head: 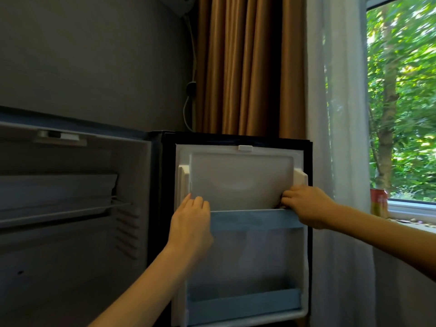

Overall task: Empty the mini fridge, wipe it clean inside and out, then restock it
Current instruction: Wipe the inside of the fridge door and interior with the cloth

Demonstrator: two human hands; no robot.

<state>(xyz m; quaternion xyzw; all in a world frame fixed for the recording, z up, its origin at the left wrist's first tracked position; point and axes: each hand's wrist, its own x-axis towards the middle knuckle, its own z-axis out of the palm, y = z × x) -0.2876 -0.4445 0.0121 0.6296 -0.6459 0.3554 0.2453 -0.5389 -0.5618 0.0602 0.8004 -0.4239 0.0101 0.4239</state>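
A person works at the open mini fridge (70, 232), whose door (240, 180) stands swung out to the right of the cabinet with its white inner face turned toward the camera. Both hands are at the upper door shelf (254, 219), a blue-grey rail whose long axis runs level, left to right, across the door. The left hand (191, 227) lies at the rail's left end with its fingers (198, 201) nearly straight and pointing up against the liner; its thumb is hidden. The right hand (306, 204) has its fingers (286, 199) curled round the rail's right end. A lower door shelf (243, 303) runs parallel near the door's foot. The dim cabinet holds a wire shelf (59, 213). A can (378, 204) stands upright on the windowsill (410, 211), behind a sheer curtain (337, 114).
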